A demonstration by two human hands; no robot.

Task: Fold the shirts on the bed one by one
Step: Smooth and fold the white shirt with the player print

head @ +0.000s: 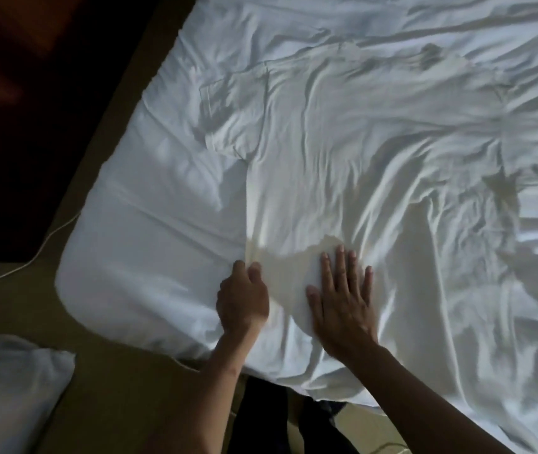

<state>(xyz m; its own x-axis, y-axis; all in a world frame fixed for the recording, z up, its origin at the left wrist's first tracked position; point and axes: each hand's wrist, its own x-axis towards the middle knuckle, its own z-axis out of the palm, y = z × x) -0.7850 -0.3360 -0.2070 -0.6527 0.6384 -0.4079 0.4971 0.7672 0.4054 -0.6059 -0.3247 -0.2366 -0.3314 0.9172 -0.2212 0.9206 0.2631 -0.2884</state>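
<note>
Hem of creased cream short-sleeved shirt [343,142]: my left hand [243,296] pinches it, my right hand [343,299] lies flat; pulling could drag white bedsheet [162,208] askew.

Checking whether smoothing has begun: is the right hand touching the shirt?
Touching. The head view shows the right hand lying flat, fingers straight, on the lower part of the white shirt, with no gap visible.

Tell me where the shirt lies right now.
In the head view the shirt lies spread across the middle of the bed, its hem near the front edge, gripped by the left hand and pressed flat by the right hand.
</note>
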